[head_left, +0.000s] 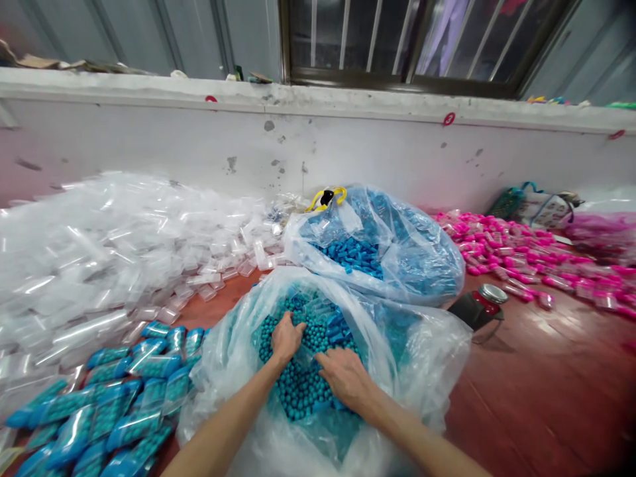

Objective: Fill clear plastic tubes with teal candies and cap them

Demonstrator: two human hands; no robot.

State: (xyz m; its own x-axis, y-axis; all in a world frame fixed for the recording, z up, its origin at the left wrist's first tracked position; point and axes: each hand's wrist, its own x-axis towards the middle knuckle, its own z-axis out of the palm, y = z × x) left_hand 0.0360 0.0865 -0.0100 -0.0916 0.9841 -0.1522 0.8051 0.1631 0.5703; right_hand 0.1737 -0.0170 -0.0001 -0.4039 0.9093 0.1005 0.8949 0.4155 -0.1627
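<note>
A clear plastic bag (226,344) stands wide-mouthed in front of me, holding many small teal beads (301,391). Among the beads lie blue caps (338,328) and a see-through tube (318,310). My left hand (287,339) reaches into the bag at the beads' left side, thumb apart from the fingers; the fingertips are partly hidden. Opposite it, my right hand (346,375) has its fingers bent over the beads, and what they hold, if anything, is hidden. Bead-filled tubes with blue caps (144,391) lie piled to the left of the bag.
Empty clear tubes (114,245) form a large heap at the left. Behind the bead bag sits another bag (422,245) of blue caps (352,257). Pink-capped tubes (527,255) spread across the red floor (541,391) at the right, near a silver-lidded jar (491,297).
</note>
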